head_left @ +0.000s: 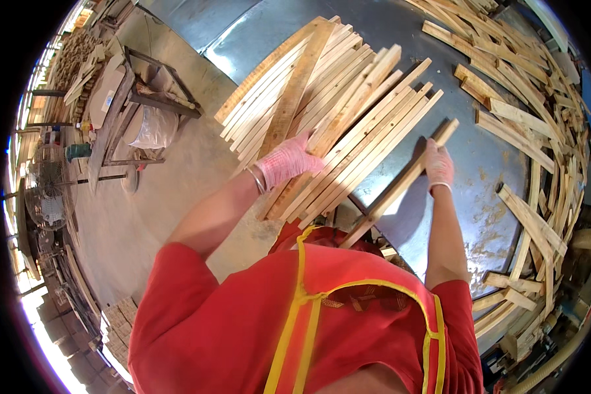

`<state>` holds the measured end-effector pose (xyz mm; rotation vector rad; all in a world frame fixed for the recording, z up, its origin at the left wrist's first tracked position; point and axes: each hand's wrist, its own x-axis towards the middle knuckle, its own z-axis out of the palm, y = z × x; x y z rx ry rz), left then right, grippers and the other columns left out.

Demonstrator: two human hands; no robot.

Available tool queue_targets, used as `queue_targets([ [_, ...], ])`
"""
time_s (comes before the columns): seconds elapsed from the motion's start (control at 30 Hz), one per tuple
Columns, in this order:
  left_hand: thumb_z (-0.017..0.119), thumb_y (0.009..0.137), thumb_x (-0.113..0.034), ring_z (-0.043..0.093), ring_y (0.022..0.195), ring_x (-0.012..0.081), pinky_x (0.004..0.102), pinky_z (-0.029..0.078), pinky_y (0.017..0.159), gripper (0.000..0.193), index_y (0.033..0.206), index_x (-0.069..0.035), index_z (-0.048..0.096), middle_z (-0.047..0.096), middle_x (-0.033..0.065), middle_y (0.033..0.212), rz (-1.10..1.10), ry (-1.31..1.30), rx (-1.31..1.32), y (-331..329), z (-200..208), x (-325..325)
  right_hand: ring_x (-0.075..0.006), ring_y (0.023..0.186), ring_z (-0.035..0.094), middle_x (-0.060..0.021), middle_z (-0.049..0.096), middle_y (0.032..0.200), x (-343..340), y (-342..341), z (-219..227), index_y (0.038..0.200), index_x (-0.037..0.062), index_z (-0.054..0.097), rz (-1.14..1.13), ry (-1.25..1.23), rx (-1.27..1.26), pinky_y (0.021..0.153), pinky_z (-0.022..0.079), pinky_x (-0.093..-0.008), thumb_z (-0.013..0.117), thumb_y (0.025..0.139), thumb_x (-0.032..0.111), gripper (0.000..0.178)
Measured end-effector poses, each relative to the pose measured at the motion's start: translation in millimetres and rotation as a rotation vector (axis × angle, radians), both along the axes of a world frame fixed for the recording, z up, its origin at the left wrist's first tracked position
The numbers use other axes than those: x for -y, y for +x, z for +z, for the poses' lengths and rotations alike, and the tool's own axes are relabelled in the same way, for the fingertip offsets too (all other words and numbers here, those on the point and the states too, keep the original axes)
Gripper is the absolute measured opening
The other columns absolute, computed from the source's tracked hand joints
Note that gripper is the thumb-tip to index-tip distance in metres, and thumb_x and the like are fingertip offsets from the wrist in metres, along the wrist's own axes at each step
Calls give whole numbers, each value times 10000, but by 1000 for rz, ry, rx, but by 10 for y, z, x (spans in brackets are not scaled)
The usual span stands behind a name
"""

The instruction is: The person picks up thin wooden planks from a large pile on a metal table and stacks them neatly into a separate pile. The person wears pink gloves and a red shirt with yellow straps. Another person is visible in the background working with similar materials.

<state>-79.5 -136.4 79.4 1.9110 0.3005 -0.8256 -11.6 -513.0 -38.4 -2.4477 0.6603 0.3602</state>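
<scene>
Workshop floor (197, 190), pale, is spreading on the left; a dark metal frame (156, 103) is standing on it.
Tabletop (453, 226), one, grey metal, is reflecting light between the bundle and the far-right pile.
Strips (382, 141), many, pale wood, are lying side by side left of centre, their lengths roughly aligned, probably so that they are sitting flat together.
Board (297, 82), one, browner, is lying slantwise across them.
Left hand (287, 161), gloved, is resting at the bundle's middle, likely steadying it; whether your fingers are pinching a strip or only pressing, you are not showing clearly.
Right hand (438, 164), gloved: your fingers are wrapping round a single strip (400, 186), right of the bundle. You are gripping toward its far end, while its near end is reaching your apron (368, 262), perhaps for balance.
Loose offcuts (515, 140), jumbled, are crowding the right side, apart from your aligned strips.
</scene>
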Motion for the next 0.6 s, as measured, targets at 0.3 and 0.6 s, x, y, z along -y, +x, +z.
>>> queue_targets([
  [0.3,814,819,-258,656,1192,268,392,530,1043,557,1307,-31,668,698,172,1236,-286,727,378,187,-399,-571,-370,1237,669,-217,721,1281,-317,235,-52,1474,73,566,245,229,290,1055,510,-429,645,989,442,615],
  [0.6,775,874,-306,648,1231,308,400,520,1073,681,1473,-62,564,651,168,1373,22,567,612,88,-469,-916,-328,1499,450,-158,637,1471,-799,1346,527,1570,169,481,895,-549,145,1215,333,-580,598,1007,482,655],
])
